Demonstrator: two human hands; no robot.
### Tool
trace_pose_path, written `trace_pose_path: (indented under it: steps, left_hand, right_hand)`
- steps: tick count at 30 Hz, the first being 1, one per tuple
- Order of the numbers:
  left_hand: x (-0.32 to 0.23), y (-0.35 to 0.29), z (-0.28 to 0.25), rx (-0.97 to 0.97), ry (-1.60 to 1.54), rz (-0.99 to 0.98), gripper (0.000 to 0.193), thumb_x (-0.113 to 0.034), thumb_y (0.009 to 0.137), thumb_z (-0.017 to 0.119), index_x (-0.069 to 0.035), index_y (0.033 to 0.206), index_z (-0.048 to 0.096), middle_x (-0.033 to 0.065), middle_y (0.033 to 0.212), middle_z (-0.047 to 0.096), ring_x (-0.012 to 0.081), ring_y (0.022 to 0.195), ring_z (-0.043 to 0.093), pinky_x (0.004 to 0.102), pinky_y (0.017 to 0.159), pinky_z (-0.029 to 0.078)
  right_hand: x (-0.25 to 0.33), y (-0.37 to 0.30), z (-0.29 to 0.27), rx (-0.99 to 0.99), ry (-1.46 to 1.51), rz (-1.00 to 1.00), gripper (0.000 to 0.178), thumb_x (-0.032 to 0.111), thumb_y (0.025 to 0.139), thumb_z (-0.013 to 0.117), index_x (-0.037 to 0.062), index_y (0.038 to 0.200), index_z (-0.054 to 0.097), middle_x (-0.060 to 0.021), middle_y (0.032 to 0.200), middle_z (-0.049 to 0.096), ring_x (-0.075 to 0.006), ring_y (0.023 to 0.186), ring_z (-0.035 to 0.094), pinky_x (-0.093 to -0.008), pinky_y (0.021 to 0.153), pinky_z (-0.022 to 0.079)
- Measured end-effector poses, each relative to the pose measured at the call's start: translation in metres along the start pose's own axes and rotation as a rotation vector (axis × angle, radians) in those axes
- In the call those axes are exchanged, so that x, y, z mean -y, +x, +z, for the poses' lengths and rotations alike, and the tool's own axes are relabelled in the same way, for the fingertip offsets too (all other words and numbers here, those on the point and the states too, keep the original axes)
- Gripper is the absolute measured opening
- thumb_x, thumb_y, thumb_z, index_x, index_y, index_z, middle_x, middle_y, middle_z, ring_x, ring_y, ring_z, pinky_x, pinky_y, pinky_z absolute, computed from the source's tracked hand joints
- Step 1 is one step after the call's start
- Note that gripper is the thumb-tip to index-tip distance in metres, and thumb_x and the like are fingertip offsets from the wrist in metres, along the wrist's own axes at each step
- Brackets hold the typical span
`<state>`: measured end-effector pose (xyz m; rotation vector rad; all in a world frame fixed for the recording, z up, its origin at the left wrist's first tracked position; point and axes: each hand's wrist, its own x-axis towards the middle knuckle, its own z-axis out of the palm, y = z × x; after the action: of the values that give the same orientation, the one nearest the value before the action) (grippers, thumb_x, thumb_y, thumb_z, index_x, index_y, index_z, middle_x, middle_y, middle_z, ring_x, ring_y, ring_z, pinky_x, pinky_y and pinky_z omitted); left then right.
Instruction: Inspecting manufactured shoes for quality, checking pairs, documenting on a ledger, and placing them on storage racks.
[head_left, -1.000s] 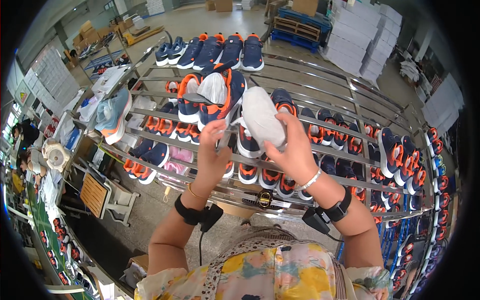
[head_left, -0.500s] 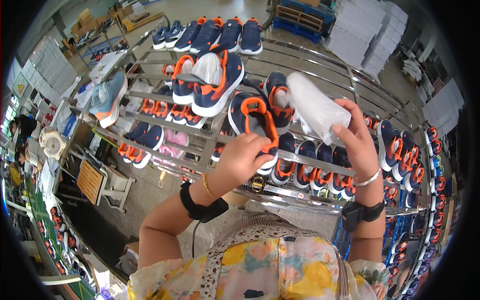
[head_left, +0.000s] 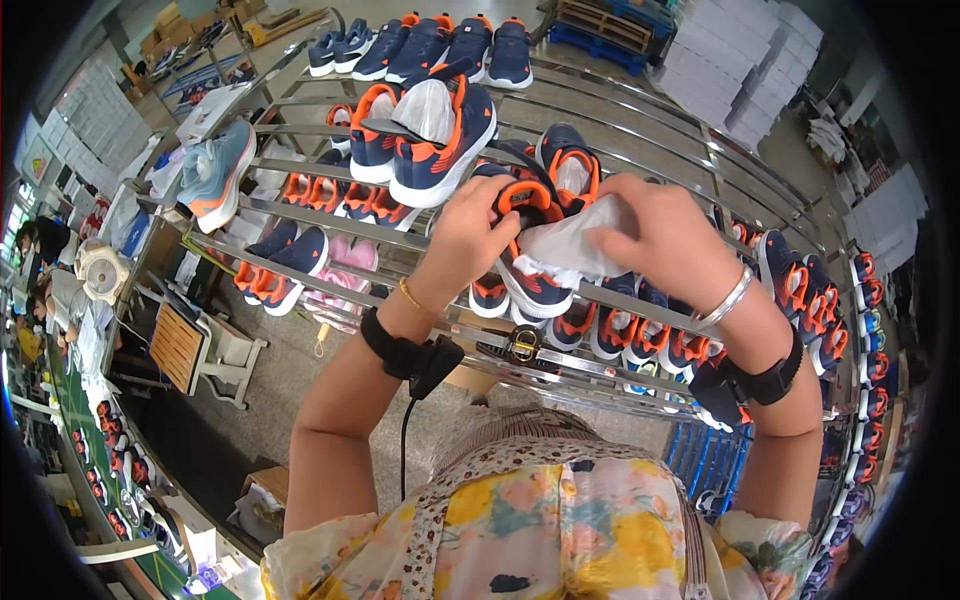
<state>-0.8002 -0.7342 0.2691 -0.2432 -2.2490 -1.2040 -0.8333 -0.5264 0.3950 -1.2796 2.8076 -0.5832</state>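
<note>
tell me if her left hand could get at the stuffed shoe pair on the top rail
Probably yes. The stuffed pair sits just above the left hand with nothing between them, but that hand is busy gripping the shoe that the right hand fills with white paper.

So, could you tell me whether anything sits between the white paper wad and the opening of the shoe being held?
Nothing visible does. The right hand presses the white paper wad straight at the mouth of the navy and orange shoe, which the left hand holds by its collar. Only the person's own fingers crowd the opening.
</note>
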Motion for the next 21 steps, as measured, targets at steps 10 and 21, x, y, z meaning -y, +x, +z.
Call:
trace_pose_path:
  steps: [10,21]
  left_hand:
    - [-0.001,-0.003,-0.002,0.043,-0.124,0.007,0.035,-0.007,0.079,0.060,0.002,0.113,0.054,0.0101,0.091,0.056,0.0118,0.069,0.053,0.0241,0.062,0.045]
    - [-0.006,-0.003,0.004,0.032,-0.086,-0.051,0.038,-0.010,0.079,0.063,0.001,0.114,0.054,0.0091,0.088,0.055,0.0114,0.066,0.050,0.0246,0.062,0.044]
  right_hand:
    - [0.016,0.016,0.090,-0.216,-0.173,0.014,0.035,0.024,0.076,0.064,-0.0012,0.095,0.049,-0.0164,0.078,0.058,-0.0327,0.066,0.062,-0.0390,0.057,0.052]
    - [-0.027,0.044,0.045,0.285,0.164,-0.080,0.037,0.014,0.066,0.074,0.0058,0.093,0.049,-0.0109,0.094,0.053,-0.0312,0.077,0.059,-0.0390,0.065,0.049]
